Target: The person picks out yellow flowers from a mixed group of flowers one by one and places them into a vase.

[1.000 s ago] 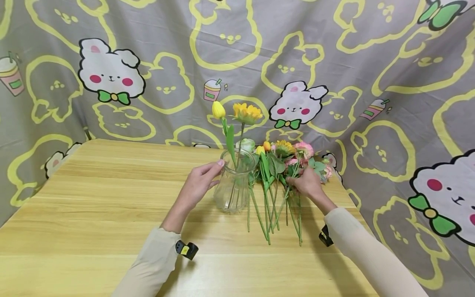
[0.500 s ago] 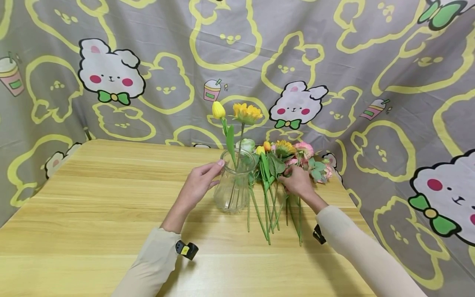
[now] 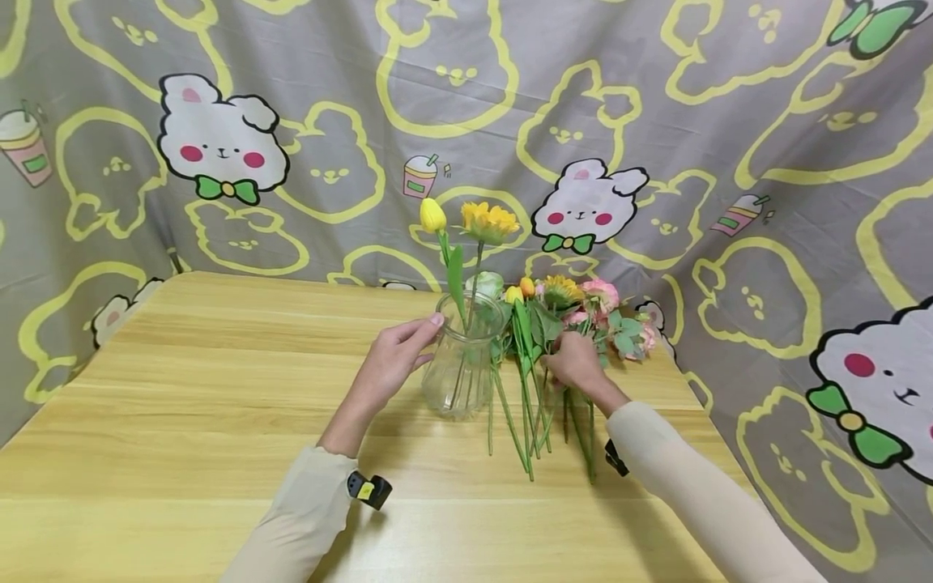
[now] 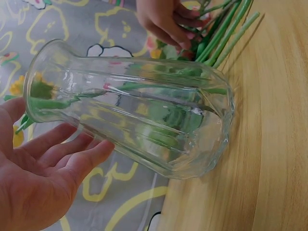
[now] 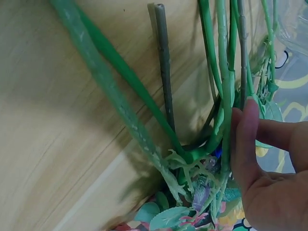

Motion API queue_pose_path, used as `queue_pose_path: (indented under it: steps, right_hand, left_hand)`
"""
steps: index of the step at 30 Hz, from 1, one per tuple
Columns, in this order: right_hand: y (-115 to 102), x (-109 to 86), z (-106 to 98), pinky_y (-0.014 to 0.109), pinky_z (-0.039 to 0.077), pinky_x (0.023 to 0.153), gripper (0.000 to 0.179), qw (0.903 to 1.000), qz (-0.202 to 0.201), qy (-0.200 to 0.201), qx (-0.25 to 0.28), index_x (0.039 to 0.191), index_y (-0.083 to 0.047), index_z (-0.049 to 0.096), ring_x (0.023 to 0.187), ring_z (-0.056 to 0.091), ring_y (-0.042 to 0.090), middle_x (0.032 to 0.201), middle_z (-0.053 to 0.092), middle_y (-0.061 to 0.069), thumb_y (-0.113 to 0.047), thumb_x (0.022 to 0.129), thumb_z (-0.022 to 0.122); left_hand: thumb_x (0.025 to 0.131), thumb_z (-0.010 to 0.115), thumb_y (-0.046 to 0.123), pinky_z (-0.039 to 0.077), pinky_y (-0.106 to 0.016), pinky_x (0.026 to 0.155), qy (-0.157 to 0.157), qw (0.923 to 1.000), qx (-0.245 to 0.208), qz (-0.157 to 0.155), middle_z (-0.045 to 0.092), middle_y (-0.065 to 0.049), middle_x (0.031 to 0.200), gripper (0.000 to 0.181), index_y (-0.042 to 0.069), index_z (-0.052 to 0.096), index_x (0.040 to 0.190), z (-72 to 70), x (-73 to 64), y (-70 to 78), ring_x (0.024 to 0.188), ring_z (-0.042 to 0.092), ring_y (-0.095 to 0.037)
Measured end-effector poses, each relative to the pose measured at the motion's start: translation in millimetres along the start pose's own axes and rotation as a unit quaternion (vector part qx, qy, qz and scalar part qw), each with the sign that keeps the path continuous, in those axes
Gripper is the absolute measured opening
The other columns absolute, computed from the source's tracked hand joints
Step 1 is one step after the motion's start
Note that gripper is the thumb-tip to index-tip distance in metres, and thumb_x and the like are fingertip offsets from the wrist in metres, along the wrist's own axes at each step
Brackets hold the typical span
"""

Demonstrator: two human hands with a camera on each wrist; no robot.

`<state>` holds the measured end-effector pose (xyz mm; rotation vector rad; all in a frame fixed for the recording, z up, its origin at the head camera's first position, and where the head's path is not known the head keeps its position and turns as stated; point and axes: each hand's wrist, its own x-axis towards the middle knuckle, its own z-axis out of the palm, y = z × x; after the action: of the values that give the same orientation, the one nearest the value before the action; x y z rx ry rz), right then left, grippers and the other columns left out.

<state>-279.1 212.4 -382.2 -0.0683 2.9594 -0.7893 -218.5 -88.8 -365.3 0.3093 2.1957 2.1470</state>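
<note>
My left hand (image 3: 394, 360) is at the left side of a clear ribbed glass vase (image 3: 453, 393), its thumb at the rim and its fingers extended along the glass. A yellow tulip (image 3: 433, 215) and a sunflower (image 3: 490, 224) stand in the vase. Right of it, my right hand (image 3: 579, 364) reaches into a heap of artificial flowers. In the right wrist view, thumb and fingers pinch a thin brownish stem (image 5: 242, 53) among several green stems (image 5: 222, 53); its bloom is hidden in the heap.
The heap holds pink flowers (image 3: 601, 296), another sunflower (image 3: 561, 291), yellow and orange tulips (image 3: 513, 295) and a pale green bloom (image 3: 486, 284). Their stems point toward the front of the wooden table (image 3: 219, 389). A grey patterned curtain (image 3: 328, 73) hangs behind.
My right hand has shifted left through the stems, from beside the pink flowers toward the tulip stems. The left hand and the vase have stayed in place.
</note>
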Motion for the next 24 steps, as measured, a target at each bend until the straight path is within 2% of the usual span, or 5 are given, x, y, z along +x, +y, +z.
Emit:
queue_pose_path:
  steps: [9, 12, 15, 19, 24]
  right_hand:
    - [-5.1, -0.2, 1.1, 0.042, 0.066, 0.075, 0.02, 0.9996, 0.013, -0.019, -0.016, 0.107, 0.006, 0.07, 0.055, 0.072, 0.027, 0.064, 0.071, 0.015, -0.012, 0.098, 0.067]
    - [-5.2, 0.4, 2.0, 0.04, 0.066, 0.074, 0.018, 0.9995, 0.018, -0.02, -0.016, 0.104, 0.004, 0.07, 0.055, 0.072, 0.027, 0.064, 0.07, 0.015, -0.012, 0.098, 0.067]
    - [-5.6, 0.6, 2.6, 0.033, 0.061, 0.062, 0.015, 0.9995, 0.018, -0.019, -0.017, 0.091, 0.001, 0.07, 0.055, 0.072, 0.027, 0.063, 0.07, 0.016, -0.013, 0.098, 0.066]
    - [-5.0, 1.3, 3.0, 0.027, 0.053, 0.049, 0.029, 0.9997, 0.014, -0.015, -0.011, 0.07, -0.006, 0.061, 0.056, 0.072, 0.028, 0.063, 0.07, 0.017, -0.012, 0.098, 0.064]
    - [-1.6, 3.7, 3.8, 0.025, 0.049, 0.043, 0.042, 0.9999, 0.009, -0.007, 0.001, 0.059, -0.013, 0.047, 0.054, 0.071, 0.028, 0.057, 0.065, 0.015, -0.01, 0.098, 0.062]
  left_hand:
    - [0.1, 0.057, 0.057, 0.055, -0.038, 0.107, 0.001, 1.0, 0.002, -0.001, 0.056, -0.012, 0.148, 0.067, 0.004, 0.058, 0.142, -0.3, 0.2, 1.0, 0.137, 0.054, -0.027]
    - [0.1, 0.057, 0.056, 0.055, -0.038, 0.107, 0.001, 1.0, 0.002, -0.002, 0.056, -0.012, 0.148, 0.067, 0.004, 0.058, 0.142, -0.3, 0.1, 1.4, 0.137, 0.054, -0.027]
    - [0.1, 0.056, 0.056, 0.055, -0.038, 0.107, 0.002, 1.0, 0.003, -0.003, 0.056, -0.012, 0.147, 0.066, 0.004, 0.058, 0.142, -0.4, -0.3, 2.0, 0.137, 0.054, -0.027]
    - [0.1, 0.056, 0.055, 0.055, -0.038, 0.108, 0.003, 1.0, 0.002, -0.004, 0.056, -0.012, 0.147, 0.065, 0.004, 0.058, 0.141, -0.4, -0.1, 1.8, 0.137, 0.054, -0.027]
    - [0.1, 0.057, 0.055, 0.054, -0.038, 0.108, 0.002, 1.0, 0.001, -0.005, 0.056, -0.012, 0.147, 0.065, 0.004, 0.059, 0.141, -0.2, 0.5, 0.5, 0.136, 0.054, -0.027]
